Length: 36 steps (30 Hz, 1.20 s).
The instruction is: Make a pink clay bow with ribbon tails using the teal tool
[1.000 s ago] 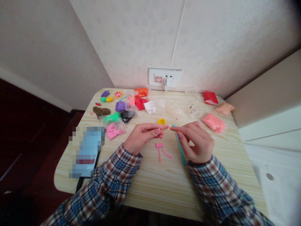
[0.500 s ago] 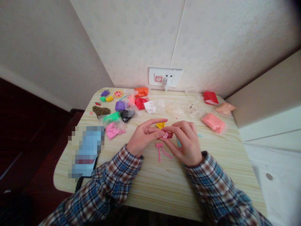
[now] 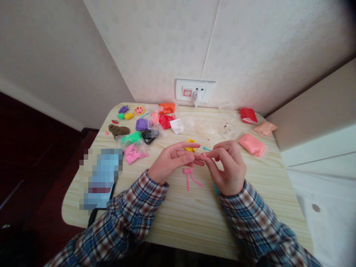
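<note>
Between thumb and forefinger, my right hand (image 3: pixel 229 168) pinches a small piece of pink clay (image 3: pixel 204 154). My left hand (image 3: pixel 174 159) has its fingers stretched out and apart, fingertips close to that pinch; whether they touch the clay is hard to tell. Below the hands lies a pink clay bow (image 3: pixel 188 171) with two long thin tails. A yellow clay piece (image 3: pixel 190 144) rests just behind the left fingers. Part of a light-blue tool (image 3: pixel 207 148) shows beyond the right hand, and another blue bit is mostly covered by the right wrist.
Bags of coloured clay, among them pink (image 3: pixel 135 152), green (image 3: pixel 131 138) and black (image 3: pixel 150 135), lie left of centre. Small clay fruit shapes (image 3: pixel 128 116) sit at the back left. A blurred-out phone-like device (image 3: pixel 104 178) stands left. Salmon (image 3: pixel 252 144) and red (image 3: pixel 248 115) packets are right.
My right hand has drawn slightly right with the pink clay, away from the left thumb. The left hand's fingers have spread out. The blue tool's end has come into sight.
</note>
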Each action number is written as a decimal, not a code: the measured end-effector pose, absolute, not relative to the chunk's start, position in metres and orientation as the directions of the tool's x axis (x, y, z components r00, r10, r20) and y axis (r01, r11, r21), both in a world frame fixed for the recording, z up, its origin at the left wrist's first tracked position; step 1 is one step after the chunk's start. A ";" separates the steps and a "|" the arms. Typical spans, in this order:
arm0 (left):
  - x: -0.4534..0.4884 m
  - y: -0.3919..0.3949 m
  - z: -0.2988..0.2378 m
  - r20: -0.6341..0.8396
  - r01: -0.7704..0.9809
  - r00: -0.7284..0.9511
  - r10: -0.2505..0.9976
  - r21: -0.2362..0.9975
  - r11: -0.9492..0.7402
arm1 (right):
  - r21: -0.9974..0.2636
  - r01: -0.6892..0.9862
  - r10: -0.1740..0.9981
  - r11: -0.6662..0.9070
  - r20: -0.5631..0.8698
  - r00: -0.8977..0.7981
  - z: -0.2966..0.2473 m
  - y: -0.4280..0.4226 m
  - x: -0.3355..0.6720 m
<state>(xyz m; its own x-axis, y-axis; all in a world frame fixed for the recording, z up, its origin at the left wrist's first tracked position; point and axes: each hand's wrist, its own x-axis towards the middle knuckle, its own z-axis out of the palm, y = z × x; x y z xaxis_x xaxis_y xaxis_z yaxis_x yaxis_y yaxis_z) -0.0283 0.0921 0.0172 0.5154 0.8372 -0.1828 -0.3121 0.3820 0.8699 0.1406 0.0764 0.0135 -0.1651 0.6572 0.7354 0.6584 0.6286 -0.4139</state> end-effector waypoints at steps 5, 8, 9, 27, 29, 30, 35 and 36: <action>-0.026 0.094 0.016 -0.201 -0.321 0.444 0.873 0.874 0.365 | -0.464 0.622 0.700 0.631 0.686 -0.199 0.012 0.078 0.137; -0.025 0.095 0.017 -0.208 -0.308 0.404 0.891 0.886 0.346 | -0.459 0.603 0.707 0.652 0.656 -0.264 0.011 0.079 0.135; -0.024 0.095 0.017 -0.208 -0.301 0.395 0.895 0.891 0.340 | -0.450 0.605 0.706 0.658 0.648 -0.286 0.011 0.079 0.135; -0.024 0.093 0.024 0.090 -0.057 0.196 0.976 0.995 -0.081 | -0.396 0.614 0.717 0.683 0.524 -0.460 0.009 0.080 0.136; -0.025 0.093 0.024 0.093 -0.071 0.193 0.977 0.994 -0.080 | -0.397 0.614 0.713 0.682 0.549 -0.437 0.011 0.080 0.136; -0.025 0.093 0.024 0.085 -0.084 0.196 0.977 0.994 -0.070 | -0.414 0.616 0.723 0.670 0.555 -0.412 0.012 0.080 0.137; -0.024 0.092 0.021 0.066 -0.150 0.250 0.966 0.988 -0.028 | -0.546 0.590 0.789 0.595 0.537 -0.299 0.015 0.079 0.139; -0.024 0.092 0.020 0.071 -0.149 0.260 0.963 0.988 -0.032 | -0.569 0.576 0.799 0.587 0.523 -0.296 0.016 0.080 0.139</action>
<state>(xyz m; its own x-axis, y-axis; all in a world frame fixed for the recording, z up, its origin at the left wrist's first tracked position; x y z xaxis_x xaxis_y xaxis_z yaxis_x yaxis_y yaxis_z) -0.0240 0.0920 0.0197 0.2602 0.9630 0.0708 -0.1488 -0.0324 0.9883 0.1390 0.0797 0.0157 -0.2965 0.7989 0.5232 0.5762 0.5866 -0.5692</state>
